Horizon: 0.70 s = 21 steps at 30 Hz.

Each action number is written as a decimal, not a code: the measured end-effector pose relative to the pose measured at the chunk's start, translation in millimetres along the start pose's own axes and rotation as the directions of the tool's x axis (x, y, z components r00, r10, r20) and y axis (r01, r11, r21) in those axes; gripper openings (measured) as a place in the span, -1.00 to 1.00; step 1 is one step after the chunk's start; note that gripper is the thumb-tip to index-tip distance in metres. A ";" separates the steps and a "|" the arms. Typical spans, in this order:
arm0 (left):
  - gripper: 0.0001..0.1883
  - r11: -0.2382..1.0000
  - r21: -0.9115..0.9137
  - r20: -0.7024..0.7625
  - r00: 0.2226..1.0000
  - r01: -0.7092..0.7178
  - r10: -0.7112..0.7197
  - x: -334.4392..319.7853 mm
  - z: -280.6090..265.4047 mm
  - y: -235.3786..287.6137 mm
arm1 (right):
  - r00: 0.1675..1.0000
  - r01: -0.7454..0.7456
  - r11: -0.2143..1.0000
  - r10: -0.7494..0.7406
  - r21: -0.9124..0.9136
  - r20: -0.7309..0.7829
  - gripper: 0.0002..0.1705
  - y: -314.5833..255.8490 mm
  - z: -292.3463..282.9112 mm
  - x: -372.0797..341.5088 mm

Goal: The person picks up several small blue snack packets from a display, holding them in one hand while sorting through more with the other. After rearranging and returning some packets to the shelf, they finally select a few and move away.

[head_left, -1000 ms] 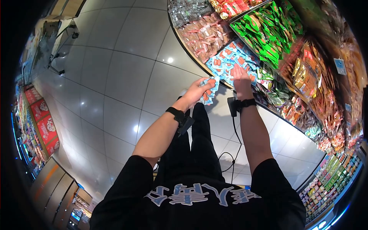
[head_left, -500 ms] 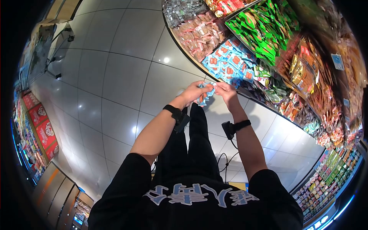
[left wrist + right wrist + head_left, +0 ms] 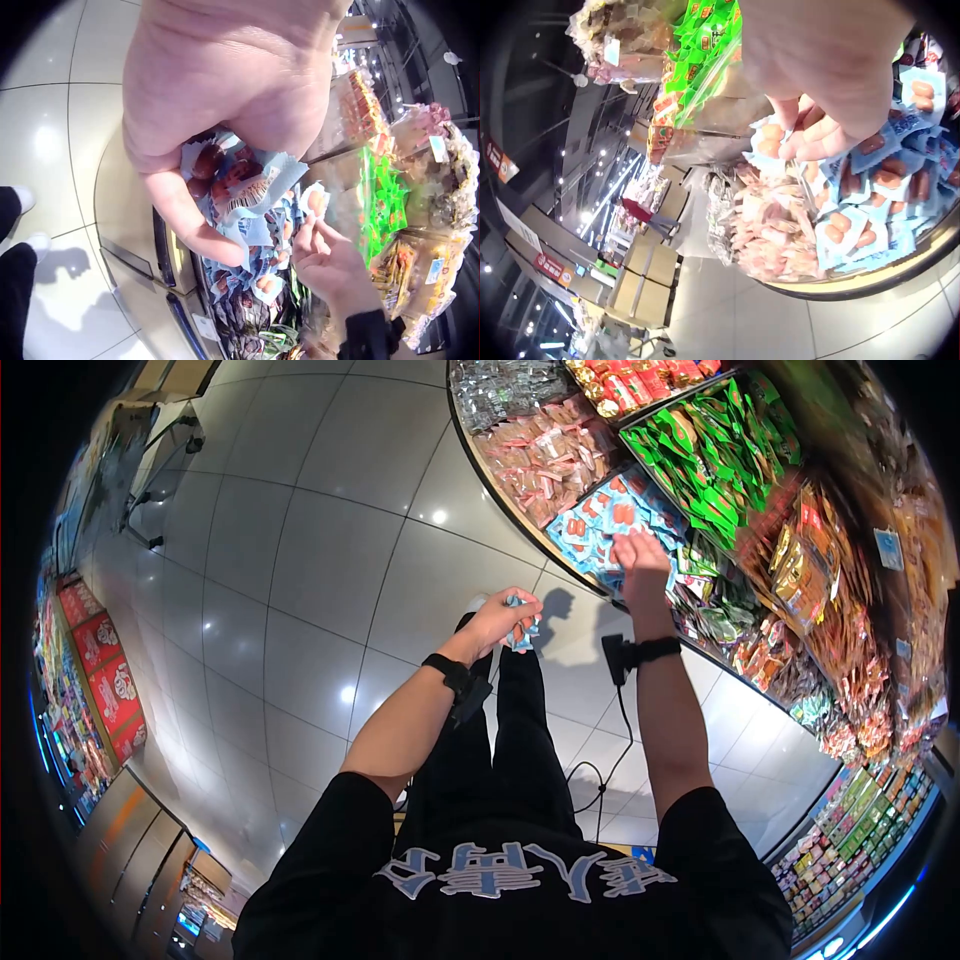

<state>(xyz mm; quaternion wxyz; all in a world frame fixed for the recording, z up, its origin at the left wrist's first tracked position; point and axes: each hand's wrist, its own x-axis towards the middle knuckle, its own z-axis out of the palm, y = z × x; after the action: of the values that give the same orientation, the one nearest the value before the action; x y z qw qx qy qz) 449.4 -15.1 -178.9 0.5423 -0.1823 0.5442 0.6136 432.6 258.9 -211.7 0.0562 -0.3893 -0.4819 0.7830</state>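
Note:
In the head view my left hand (image 3: pixel 490 625) is low over the floor in front of my legs, its fingers curled round several blue snack packets (image 3: pixel 251 191) with brown sausage-like pieces inside. The left wrist view shows these packets bunched under the palm and thumb. Over the bin of matching blue packets (image 3: pixel 597 525) is my right hand (image 3: pixel 643 563). At its fingertips it pinches one small packet (image 3: pixel 768 142), pale blue with reddish-brown pieces, as the right wrist view shows. Part of that packet is hidden by the fingers.
The display's curved rim (image 3: pixel 520 520) borders the tiled floor. Beside the blue packets lie pink-wrapped snacks (image 3: pixel 545 460) and green packets (image 3: pixel 715 455). More bagged snacks (image 3: pixel 810 570) extend to the right. A cable (image 3: pixel 603 780) hangs from the right wrist camera.
Half a second ago, my right hand met my left hand at the held packets. Since then it has moved back over the blue bin and pinched a packet, while the left hand keeps its bunch.

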 end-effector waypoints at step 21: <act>-0.65 0.979 -0.074 0.010 0.981 -0.190 0.191 14.4 -3.1 12.1 | 0.858 0.201 0.833 0.104 -0.515 0.502 -0.59 66.6 25.1 -98.8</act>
<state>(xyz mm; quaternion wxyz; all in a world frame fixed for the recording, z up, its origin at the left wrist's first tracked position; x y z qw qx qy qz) 432.8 -8.9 -186.0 0.4784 -0.1436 0.5321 0.6836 503.3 160.1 -204.2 -0.1671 -0.1543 -0.6936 0.6835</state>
